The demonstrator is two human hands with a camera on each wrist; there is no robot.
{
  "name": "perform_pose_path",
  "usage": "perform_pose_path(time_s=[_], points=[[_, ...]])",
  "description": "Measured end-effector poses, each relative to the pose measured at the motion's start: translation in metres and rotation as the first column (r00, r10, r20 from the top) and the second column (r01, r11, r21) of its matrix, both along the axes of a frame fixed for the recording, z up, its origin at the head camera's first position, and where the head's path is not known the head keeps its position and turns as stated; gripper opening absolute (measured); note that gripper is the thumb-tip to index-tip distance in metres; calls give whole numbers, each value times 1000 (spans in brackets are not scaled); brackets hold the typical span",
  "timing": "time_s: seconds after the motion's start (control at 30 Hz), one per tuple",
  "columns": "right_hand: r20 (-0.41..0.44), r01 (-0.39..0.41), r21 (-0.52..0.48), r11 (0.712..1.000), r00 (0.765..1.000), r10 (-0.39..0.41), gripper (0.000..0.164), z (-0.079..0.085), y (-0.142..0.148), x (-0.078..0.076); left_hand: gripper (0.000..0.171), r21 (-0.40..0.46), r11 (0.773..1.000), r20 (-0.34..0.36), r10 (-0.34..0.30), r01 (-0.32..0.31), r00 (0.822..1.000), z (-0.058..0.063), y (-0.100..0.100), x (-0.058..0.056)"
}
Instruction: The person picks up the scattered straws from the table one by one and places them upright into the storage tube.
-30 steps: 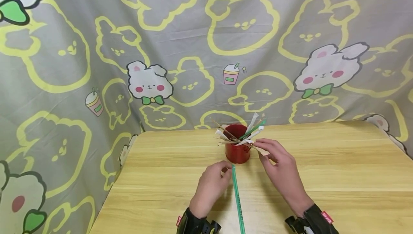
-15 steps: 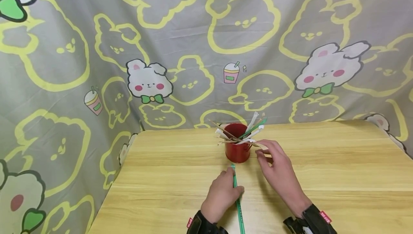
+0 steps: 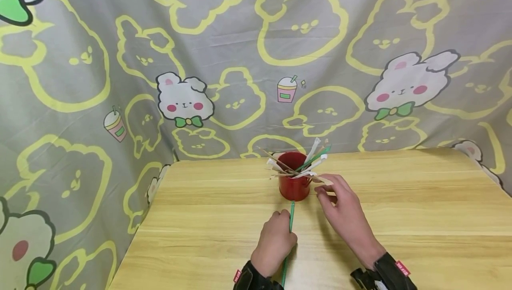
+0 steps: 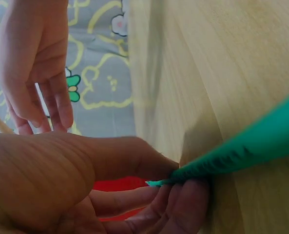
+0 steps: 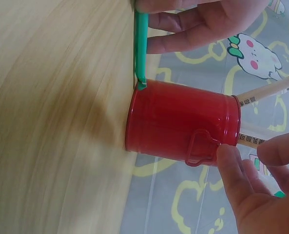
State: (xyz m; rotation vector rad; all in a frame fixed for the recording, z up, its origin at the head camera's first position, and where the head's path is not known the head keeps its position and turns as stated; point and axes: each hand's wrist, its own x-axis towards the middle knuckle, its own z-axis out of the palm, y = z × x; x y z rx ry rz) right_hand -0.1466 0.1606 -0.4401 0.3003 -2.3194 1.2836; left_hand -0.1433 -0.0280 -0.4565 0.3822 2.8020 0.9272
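Observation:
A long straw in a green wrapper point(image 3: 291, 219) lies on the table, pointing at the base of a red metal cup point(image 3: 294, 190). My left hand point(image 3: 274, 241) pinches it between thumb and fingertips; the left wrist view shows dark print along the green wrapper point(image 4: 232, 153). Several wrapped straws, white, brown and green, fan out of the cup, one white straw point(image 3: 311, 151) standing at the back. My right hand point(image 3: 346, 207) is beside the cup with loosely bent fingers. In the right wrist view its fingertips are right at the rim, near the wire handle point(image 5: 195, 153).
The cup stands on a pale wooden table point(image 3: 420, 205), toward its back edge. Behind and to the left hangs a grey curtain point(image 3: 224, 50) with yellow outlines and rabbit prints. A black wrist band point(image 3: 394, 272) is worn on the right arm.
My left hand has come down over the green straw and now pinches it; the straw's lower end has swung left. My right hand has shifted slightly while staying beside the cup.

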Motion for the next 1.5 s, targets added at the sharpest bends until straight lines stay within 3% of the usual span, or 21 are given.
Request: perform_pose_path(time_s=[0.13, 0.23, 0.43, 0.6, 0.73, 0.8, 0.87, 0.97, 1.03, 1.1, 1.2, 1.27, 1.3, 1.37, 1.5], points=[[11, 7, 12, 1000, 1000, -7, 39, 0, 0, 0, 23, 1, 1000, -10, -11, 11, 1000, -1, -1, 1], [19, 10, 24, 1000, 1000, -10, 37, -1, 0, 1, 23, 17, 1000, 26, -15, 14, 1000, 1, -4, 0], [34, -1, 24, 1000, 999, 0, 29, 2, 0, 2, 20, 132, 991, 53, 5, -12, 999, 15, -13, -5], [67, -12, 17, 1000, 998, 11, 25, 3, 0, 1, 22, 312, 950, 15, 10, -14, 1000, 36, -23, -9], [104, -18, 24, 1000, 994, 15, 20, 4, 0, 0, 26, 452, 892, -136, 69, 0, 988, 48, -26, -13], [126, -20, 23, 1000, 992, 17, 18, 5, 0, 0, 27, 533, 846, -230, 131, 12, 964, 51, -26, -15], [141, -23, 17, 1000, 990, 21, 16, 6, 0, 1, 27, 612, 789, -340, 203, 52, 918, 51, -24, -16], [144, -31, 10, 999, 989, 30, 16, 6, 0, 1, 26, 685, 711, -488, 288, 157, 824, 53, -24, -16], [132, -40, 11, 999, 991, 39, 17, 5, 0, 1, 24, 694, 684, -570, 332, 224, 752, 53, -23, -17], [120, -52, 14, 999, 991, 50, 17, 3, 0, 1, 23, 699, 662, -615, 364, 270, 700, 54, -23, -18], [120, -67, 13, 998, 991, 65, 18, 2, 0, 1, 23, 723, 611, -631, 391, 324, 670, 54, -23, -19], [126, -74, 14, 997, 989, 72, 18, 0, 1, 0, 24, 728, 591, -639, 400, 347, 658, 54, -23, -19], [128, -75, 14, 997, 989, 73, 18, 0, 1, 0, 25, 725, 592, -644, 399, 353, 653, 54, -23, -20], [132, -78, 15, 997, 988, 76, 18, -1, 1, 0, 26, 706, 612, -659, 386, 355, 646, 54, -23, -20], [135, -82, 20, 996, 988, 79, 17, -1, 0, -1, 27, 648, 688, -685, 337, 327, 646, 51, -20, -24]])
